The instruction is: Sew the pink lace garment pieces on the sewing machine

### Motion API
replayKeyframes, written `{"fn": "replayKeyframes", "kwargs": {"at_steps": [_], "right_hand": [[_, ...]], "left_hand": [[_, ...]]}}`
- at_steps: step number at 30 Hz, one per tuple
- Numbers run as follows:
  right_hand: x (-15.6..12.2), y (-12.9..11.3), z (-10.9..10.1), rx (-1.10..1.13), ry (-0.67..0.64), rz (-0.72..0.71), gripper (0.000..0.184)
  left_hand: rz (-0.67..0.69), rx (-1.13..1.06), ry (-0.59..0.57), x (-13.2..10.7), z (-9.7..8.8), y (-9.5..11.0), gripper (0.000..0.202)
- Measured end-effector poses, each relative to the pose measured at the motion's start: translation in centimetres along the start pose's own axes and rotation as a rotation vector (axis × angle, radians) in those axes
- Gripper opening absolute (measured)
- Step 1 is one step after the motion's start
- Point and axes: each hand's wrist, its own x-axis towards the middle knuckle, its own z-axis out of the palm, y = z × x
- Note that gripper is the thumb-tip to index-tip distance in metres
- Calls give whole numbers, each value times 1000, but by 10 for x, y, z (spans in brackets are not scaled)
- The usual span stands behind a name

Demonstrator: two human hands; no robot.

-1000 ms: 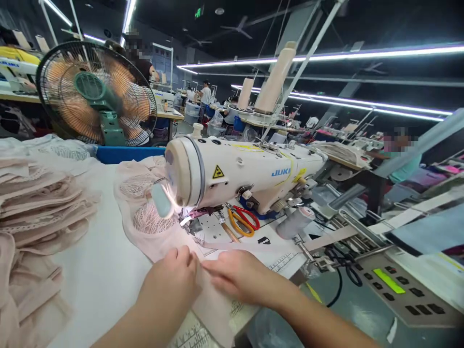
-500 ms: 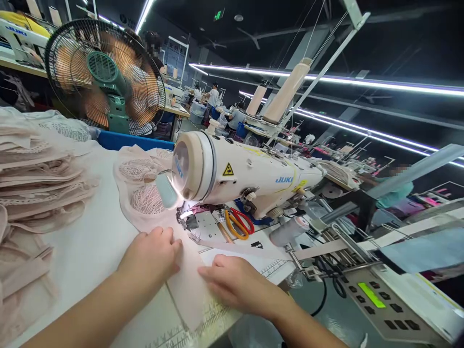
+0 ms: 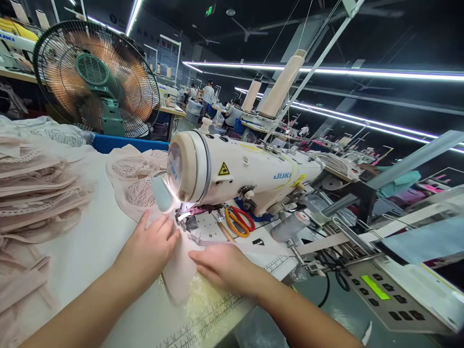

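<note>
A pale pink fabric piece with lace panels (image 3: 139, 192) lies under the presser foot of a white sewing machine (image 3: 232, 169), its near part reaching toward me. My left hand (image 3: 154, 244) rests on this fabric just left of the needle area, palm down, fingers stretched and slightly apart. At the fabric's right edge, my right hand (image 3: 221, 266) pinches it between thumb and forefinger. A pale elastic band (image 3: 246, 247) runs from a metal feeder on the right toward the needle. The lamp lights the needle area, and the needle itself is hard to make out.
Folded pink garments (image 3: 34, 188) are stacked at the left. Orange-and-red-handled scissors (image 3: 237, 221) and a grey thread cone (image 3: 290, 227) lie by the machine. A large fan (image 3: 97, 79) stands behind. A control box (image 3: 395, 295) is at the right. Other people sit or stand far back.
My left hand has slid forward along the fabric and its fingers have straightened. My right hand has moved slightly forward and left. The fabric's near end has advanced toward the machine.
</note>
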Motion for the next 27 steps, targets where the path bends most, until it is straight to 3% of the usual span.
{"fn": "replayKeyframes", "kwargs": {"at_steps": [3,5,8,12,19,23,27], "right_hand": [[4,0,-3,-39,-21,16,30],[5,-1,-4,-43,-22,15,32],[2,-1,-3,-40,-7,8,33],[-2,-2,0,-30,1,-9,32],[1,-3,-4,-56,-31,16,30],[8,-3,-7,-79,-67,40,33],[17,-6,-11,-119,-99,48,34]], "left_hand": [[89,-78,107,0,9,-3,23],[147,-164,97,2,9,-3,17],[206,-326,0,3,1,-1,25],[156,-489,-155,1,-12,5,27],[92,-478,-292,1,-18,8,12],[114,-440,-276,4,-16,3,23],[119,-423,-170,4,-10,-3,27]]}}
